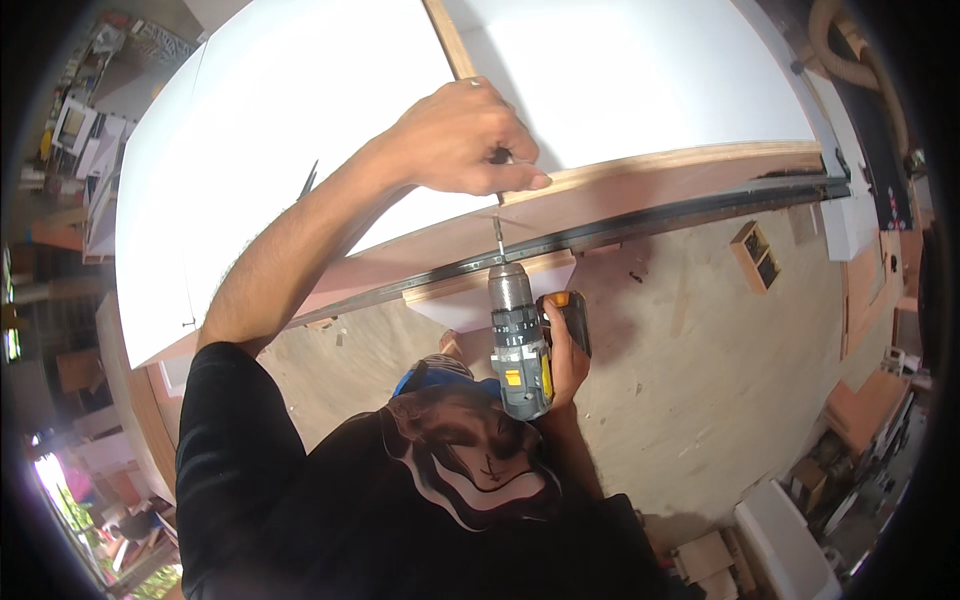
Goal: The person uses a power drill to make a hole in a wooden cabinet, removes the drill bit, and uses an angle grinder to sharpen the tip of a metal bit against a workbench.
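At the near edge of a white panel (pixel 330 120) with a wooden rim, a person's left hand (pixel 462 140) presses down on the board, fingers (pixel 520 180) curled tight around a small dark object that cannot be made out. Just below it, the right hand (pixel 565 360) grips the handle of a grey-and-yellow cordless drill (pixel 520 345), its bit (pixel 498 240) pointing up at a black metal rail (pixel 650 215) running along the panel's edge. Wooden offcuts (pixel 756 256) lie on the dusty floor (pixel 680 400) to the right.
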### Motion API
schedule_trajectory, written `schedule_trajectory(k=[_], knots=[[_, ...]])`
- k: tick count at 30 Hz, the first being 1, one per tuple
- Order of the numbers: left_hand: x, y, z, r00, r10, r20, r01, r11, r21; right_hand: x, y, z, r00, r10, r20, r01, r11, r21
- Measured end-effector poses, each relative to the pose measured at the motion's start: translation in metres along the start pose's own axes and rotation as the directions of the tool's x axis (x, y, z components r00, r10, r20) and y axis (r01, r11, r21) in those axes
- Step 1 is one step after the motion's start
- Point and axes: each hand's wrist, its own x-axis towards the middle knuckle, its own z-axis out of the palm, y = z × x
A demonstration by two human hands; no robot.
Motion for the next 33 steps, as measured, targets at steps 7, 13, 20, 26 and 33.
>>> schedule_trajectory(k=[7, 13, 20, 26, 33], knots=[[-0.004, 0.008, -0.005, 0.996, -0.079, 0.036, 0.078, 0.996, 0.045, 0.013, 0.001, -0.017, 0.978, -0.191, 0.079, 0.189, 0.981, 0.028], [0.004, 0.004, 0.002, 0.999, 0.024, -0.043, -0.024, 1.0, -0.004, -0.013, 0.016, -0.009, 0.967, 0.194, 0.167, -0.203, 0.978, 0.038], [0.0, 0.009, -0.015, 0.97, 0.116, -0.213, -0.111, 0.993, 0.037, -0.045, 0.03, 0.002, 0.979, 0.15, 0.139, -0.189, 0.923, 0.336], [-0.045, 0.102, -0.033, 0.762, -0.104, -0.639, -0.024, 0.982, -0.189, -0.079, 0.05, 0.011, 0.864, 0.437, 0.25, -0.495, 0.645, 0.583], [-0.124, 0.146, 0.113, 0.447, -0.872, -0.198, 0.308, 0.359, -0.881, -0.064, 0.034, -0.001, 0.99, -0.137, 0.041, 0.134, 0.989, 0.063]])
